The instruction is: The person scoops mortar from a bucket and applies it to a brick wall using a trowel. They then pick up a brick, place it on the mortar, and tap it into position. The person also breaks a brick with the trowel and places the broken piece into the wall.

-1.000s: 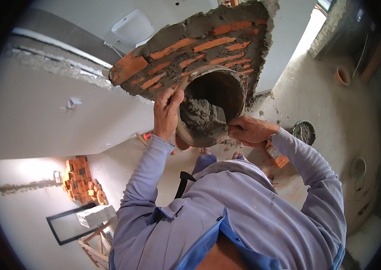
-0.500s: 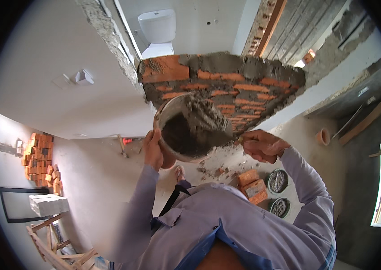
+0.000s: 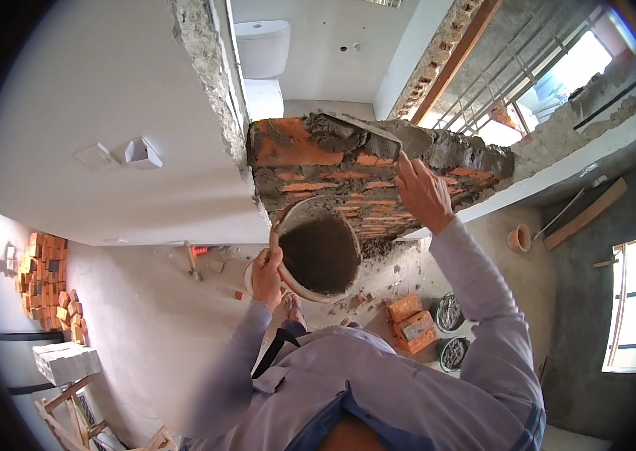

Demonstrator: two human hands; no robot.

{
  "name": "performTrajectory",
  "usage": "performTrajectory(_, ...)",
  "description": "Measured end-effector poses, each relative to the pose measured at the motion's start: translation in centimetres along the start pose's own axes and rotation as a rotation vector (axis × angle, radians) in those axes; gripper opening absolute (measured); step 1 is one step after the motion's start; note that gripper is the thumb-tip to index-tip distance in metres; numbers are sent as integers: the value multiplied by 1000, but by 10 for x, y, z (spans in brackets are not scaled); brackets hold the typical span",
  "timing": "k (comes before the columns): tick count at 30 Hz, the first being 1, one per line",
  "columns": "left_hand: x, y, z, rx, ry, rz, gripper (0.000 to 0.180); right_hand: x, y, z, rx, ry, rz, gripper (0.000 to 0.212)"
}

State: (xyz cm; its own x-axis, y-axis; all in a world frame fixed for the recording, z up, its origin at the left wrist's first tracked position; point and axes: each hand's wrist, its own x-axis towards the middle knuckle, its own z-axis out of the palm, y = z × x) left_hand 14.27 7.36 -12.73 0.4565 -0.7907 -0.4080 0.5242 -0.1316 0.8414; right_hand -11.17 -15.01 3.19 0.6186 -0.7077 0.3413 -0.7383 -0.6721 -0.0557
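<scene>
My left hand (image 3: 266, 276) grips the near left rim of a round bucket (image 3: 354, 282) smeared with grey mortar inside. The bucket is tilted in front of the wall's near face. My right hand (image 3: 425, 192) is closed round the handle of a trowel (image 3: 367, 126), whose blade lies along the top of a brick wall (image 3: 299, 154). A wet lump of mortar (image 3: 333, 137) sits under and beside the blade, on the left half of the wall top. The trowel's handle is mostly hidden in my fingers.
Loose bricks (image 3: 411, 323) lie on the floor by two tubs of mortar (image 3: 454, 353). A hammer (image 3: 192, 261) rests at left, with a brick stack (image 3: 43, 274) beyond. Past the wall stands a toilet (image 3: 261, 49). A brown pot (image 3: 519, 238) is at right.
The trowel has moved from the bucket up to the wall top, carrying mortar there. My right hand has gone forward with it. The bucket has shifted slightly down the view and shows less mortar.
</scene>
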Motion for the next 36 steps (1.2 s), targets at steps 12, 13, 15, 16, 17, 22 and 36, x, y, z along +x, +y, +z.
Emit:
performTrajectory(12,49,-18,18,54,-126,-54,20,-48,-54,-10,994,-202,464,19)
performTrajectory(13,49,-16,19,95,-124,-50,21,-50,-49,-2,893,-125,384,17)
performTrajectory(15,69,-39,-5,184,-160,-26,21,-59,-31,32,684,23,220,13)
performTrajectory(16,73,-42,-11,222,-175,-15,21,-64,-25,42,512,149,76,11)
performTrajectory(17,76,-47,-15,209,-179,-30,21,-74,-18,46,502,134,85,11)
performTrajectory(22,57,-17,-14,184,-104,-136,23,-82,-82,38,1399,-41,684,26)
performTrajectory(36,64,-34,-64,183,-210,-126,21,-71,-104,92,488,122,143,29)
